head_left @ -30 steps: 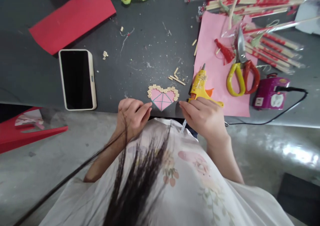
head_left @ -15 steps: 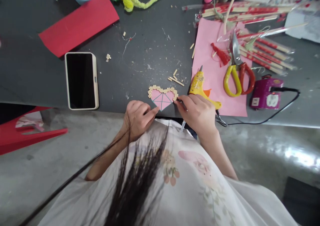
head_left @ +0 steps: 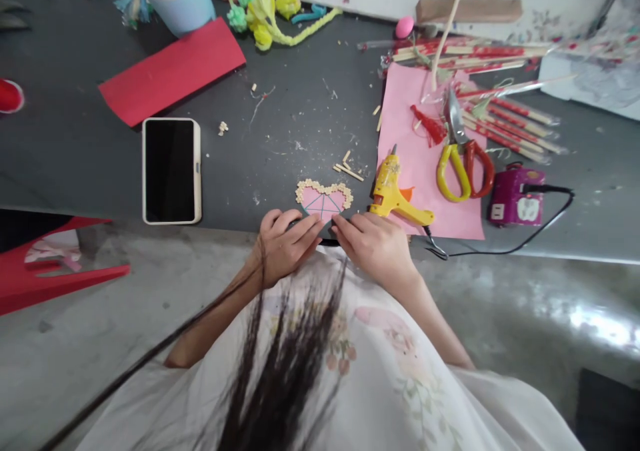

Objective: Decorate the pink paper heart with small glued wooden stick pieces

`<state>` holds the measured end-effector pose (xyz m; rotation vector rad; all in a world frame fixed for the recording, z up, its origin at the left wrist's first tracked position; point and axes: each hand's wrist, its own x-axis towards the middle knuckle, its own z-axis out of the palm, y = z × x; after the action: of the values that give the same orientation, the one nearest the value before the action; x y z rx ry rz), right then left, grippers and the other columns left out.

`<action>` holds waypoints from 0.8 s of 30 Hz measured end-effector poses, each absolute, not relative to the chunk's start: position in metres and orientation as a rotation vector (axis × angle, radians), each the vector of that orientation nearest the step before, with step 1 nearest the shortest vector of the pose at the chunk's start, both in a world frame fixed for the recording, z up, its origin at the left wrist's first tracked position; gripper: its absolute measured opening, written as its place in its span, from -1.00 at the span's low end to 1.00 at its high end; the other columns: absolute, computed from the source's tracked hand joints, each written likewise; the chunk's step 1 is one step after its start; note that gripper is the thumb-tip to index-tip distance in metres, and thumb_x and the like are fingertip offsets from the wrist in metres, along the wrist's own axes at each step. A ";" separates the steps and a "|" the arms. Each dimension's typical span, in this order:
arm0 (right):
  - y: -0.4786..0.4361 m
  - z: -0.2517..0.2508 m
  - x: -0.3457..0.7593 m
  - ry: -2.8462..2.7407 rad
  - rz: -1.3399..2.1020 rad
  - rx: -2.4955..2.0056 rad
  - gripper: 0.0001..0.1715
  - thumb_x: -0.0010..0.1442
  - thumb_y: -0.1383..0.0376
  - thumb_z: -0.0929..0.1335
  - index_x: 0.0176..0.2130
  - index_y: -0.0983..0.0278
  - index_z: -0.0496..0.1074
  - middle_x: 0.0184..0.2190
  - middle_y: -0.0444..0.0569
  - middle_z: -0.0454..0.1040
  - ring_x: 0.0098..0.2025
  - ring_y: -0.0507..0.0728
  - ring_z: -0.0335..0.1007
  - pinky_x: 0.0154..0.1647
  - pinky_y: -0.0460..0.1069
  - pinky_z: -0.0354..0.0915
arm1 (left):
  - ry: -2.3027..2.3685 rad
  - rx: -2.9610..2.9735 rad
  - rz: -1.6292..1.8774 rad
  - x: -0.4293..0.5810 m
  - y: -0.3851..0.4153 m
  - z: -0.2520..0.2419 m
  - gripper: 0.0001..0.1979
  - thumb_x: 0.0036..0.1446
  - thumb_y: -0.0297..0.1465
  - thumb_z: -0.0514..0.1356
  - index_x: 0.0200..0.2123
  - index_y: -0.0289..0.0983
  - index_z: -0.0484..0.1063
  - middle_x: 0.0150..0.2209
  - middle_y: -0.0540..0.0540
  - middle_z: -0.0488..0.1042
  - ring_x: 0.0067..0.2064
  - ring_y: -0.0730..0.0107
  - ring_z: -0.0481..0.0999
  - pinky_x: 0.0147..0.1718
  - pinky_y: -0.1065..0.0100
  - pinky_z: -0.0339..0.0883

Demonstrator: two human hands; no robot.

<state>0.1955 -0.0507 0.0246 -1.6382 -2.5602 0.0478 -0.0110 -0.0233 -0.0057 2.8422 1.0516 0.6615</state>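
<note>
A pink paper heart (head_left: 314, 202) with dark drawn lines lies at the table's front edge. Small pale stick pieces (head_left: 327, 188) line its upper rim. My left hand (head_left: 289, 243) has thumb and fingers closed on the heart's lower left side by the tip. From the other side, my right hand (head_left: 376, 243) pinches the lower right side, fingers drawn together. Both hands cover part of the tip. A dark strip shows between the hands below the heart, and I cannot tell what it is. Just beyond my right hand lies a yellow glue gun (head_left: 389, 188).
Pink paper (head_left: 400, 111) under the glue gun also carries scissors (head_left: 454, 171) and a red tassel (head_left: 430, 126). To its right stands a purple power adapter (head_left: 517, 194) with a black cord. Wrapped sticks (head_left: 520, 121) lie behind. On the left are a phone (head_left: 171, 171) and red card (head_left: 175, 71).
My right hand has moved left and down, from the heart's right edge to its lower side. The thin dark tool in its fingers no longer shows there. The view has shifted slightly.
</note>
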 end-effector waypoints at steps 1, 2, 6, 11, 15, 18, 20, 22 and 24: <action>-0.051 0.024 0.195 -2.569 0.057 -1.645 -0.61 0.42 0.24 0.20 -0.08 0.33 0.55 -0.51 -0.05 0.46 -0.43 0.09 0.31 -0.39 0.04 0.02 | 1.053 2.847 0.658 -0.011 -0.024 -0.007 -0.75 0.28 -0.31 0.18 0.00 -0.20 0.44 -0.04 -0.01 0.60 -0.10 0.24 0.46 -0.07 0.14 0.14; -0.051 0.024 0.194 -2.577 0.061 -1.651 -0.60 0.42 0.23 0.19 -0.07 0.33 0.55 -0.50 -0.04 0.46 -0.43 0.09 0.32 -0.39 0.05 0.03 | 1.055 2.853 0.657 -0.011 -0.024 -0.008 -0.75 0.28 -0.31 0.18 0.00 -0.20 0.44 -0.03 0.00 0.60 -0.10 0.24 0.46 -0.07 0.14 0.13; -0.054 0.023 0.193 -2.612 0.039 -1.673 -0.56 0.43 0.21 0.17 -0.01 0.34 0.54 -0.48 -0.03 0.48 -0.40 0.11 0.35 -0.36 0.06 0.06 | 1.076 2.883 0.665 -0.012 -0.026 -0.011 -0.75 0.28 -0.30 0.19 0.01 -0.20 0.44 -0.02 0.02 0.60 -0.10 0.24 0.46 -0.05 0.13 0.11; -0.057 0.022 0.192 -2.647 0.050 -1.725 -0.52 0.45 0.18 0.14 0.08 0.32 0.48 -0.43 -0.03 0.49 -0.35 0.12 0.37 -0.34 0.06 0.07 | 1.081 2.899 0.685 -0.012 -0.028 -0.010 -0.71 0.26 -0.31 0.21 0.02 -0.22 0.44 -0.01 0.02 0.60 -0.08 0.23 0.45 -0.06 0.14 0.10; -0.055 0.021 0.190 -2.657 0.056 -1.737 -0.49 0.46 0.17 0.11 0.11 0.33 0.46 -0.40 -0.01 0.50 -0.34 0.12 0.37 -0.33 0.06 0.07 | 1.108 2.886 0.667 -0.012 -0.028 -0.010 -0.70 0.28 -0.31 0.18 0.05 -0.20 0.42 0.02 0.00 0.58 -0.06 0.21 0.45 -0.06 0.13 0.08; -0.053 0.021 0.190 -2.664 0.054 -1.728 -0.47 0.46 0.17 0.10 0.11 0.34 0.46 -0.40 -0.01 0.49 -0.33 0.12 0.37 -0.33 0.06 0.06 | 1.129 2.886 0.656 -0.013 -0.029 -0.011 -0.70 0.27 -0.32 0.18 0.06 -0.19 0.42 0.03 -0.02 0.57 -0.06 0.22 0.45 -0.07 0.13 0.10; -0.053 0.021 0.190 -2.670 0.066 -1.723 -0.47 0.46 0.17 0.09 0.12 0.34 0.45 -0.40 -0.01 0.50 -0.33 0.13 0.36 -0.33 0.05 0.06 | 1.131 2.901 0.654 -0.014 -0.029 -0.012 -0.70 0.27 -0.32 0.19 0.05 -0.19 0.43 0.03 -0.02 0.57 -0.07 0.23 0.45 -0.07 0.13 0.11; -0.053 0.021 0.190 -2.673 0.079 -1.722 -0.47 0.46 0.17 0.09 0.12 0.34 0.45 -0.39 0.00 0.50 -0.32 0.13 0.36 -0.33 0.05 0.06 | 1.133 2.911 0.650 -0.014 -0.029 -0.013 -0.71 0.27 -0.32 0.20 0.05 -0.20 0.43 0.04 -0.01 0.57 -0.07 0.24 0.45 -0.07 0.13 0.12; -0.053 0.022 0.190 -2.679 0.097 -1.725 -0.47 0.46 0.17 0.09 0.13 0.34 0.44 -0.38 0.01 0.50 -0.32 0.13 0.36 -0.33 0.05 0.05 | 1.134 2.917 0.659 -0.015 -0.029 -0.013 -0.71 0.27 -0.31 0.19 0.04 -0.19 0.43 0.04 0.01 0.57 -0.07 0.24 0.45 -0.07 0.12 0.13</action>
<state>0.1903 -0.0528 0.0221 -1.7246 -2.6793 0.0975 -0.0147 -0.0290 -0.0130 2.9168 1.1341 0.6585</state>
